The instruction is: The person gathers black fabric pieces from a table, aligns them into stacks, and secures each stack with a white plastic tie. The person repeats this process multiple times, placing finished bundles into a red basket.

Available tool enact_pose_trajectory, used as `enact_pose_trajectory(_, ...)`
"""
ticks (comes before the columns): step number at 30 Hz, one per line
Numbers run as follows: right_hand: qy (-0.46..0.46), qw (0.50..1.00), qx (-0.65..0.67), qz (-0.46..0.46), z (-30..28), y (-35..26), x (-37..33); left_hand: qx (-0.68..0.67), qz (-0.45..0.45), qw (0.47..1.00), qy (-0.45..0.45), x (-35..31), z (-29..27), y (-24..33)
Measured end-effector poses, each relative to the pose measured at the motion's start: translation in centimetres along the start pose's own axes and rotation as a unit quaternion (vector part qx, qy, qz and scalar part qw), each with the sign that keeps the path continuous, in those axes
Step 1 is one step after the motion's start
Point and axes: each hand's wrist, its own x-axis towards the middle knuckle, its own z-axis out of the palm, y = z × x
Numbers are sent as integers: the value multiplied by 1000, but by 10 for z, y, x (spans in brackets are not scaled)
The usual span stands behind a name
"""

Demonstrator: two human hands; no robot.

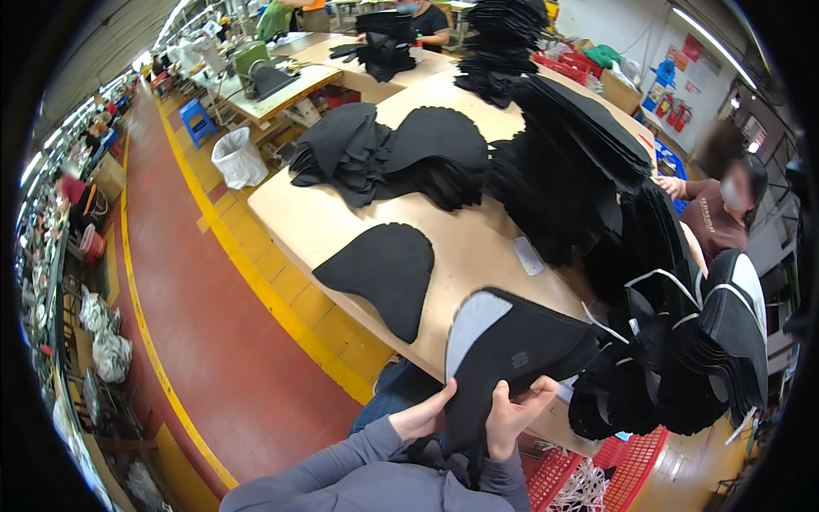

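At the table's near edge I hold a black curved fabric panel (520, 328) with a pale grey patch on its left side and small printed marks on its face. My left hand (424, 413) grips its left edge, the thumb on top. My right hand (514, 416) is closed on its lower part, thumb up; the fingers behind the panel are hidden. A single black panel (384, 273) lies flat, just beyond my left hand. To the right are bundles of black panels (721, 346) tied with white strips.
Stacks of black panels (435, 154) cover much of the pale table (294, 218). A small white card (528, 256) lies among them. Red baskets (640, 465) stand below right. A co-worker (721, 205) is at the right side. A white sack (240, 159) stands on the floor, left.
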Motion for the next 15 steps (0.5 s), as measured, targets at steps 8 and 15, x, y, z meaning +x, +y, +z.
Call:
enact_pose_trajectory(8, -135, 879, 448, 86, 42, -22, 36, 145, 372, 916, 41, -63, -37, 204)
enact_pose_trajectory(15, -337, 850, 273, 299, 126, 21, 19, 492, 183, 819, 231, -51, -104, 347)
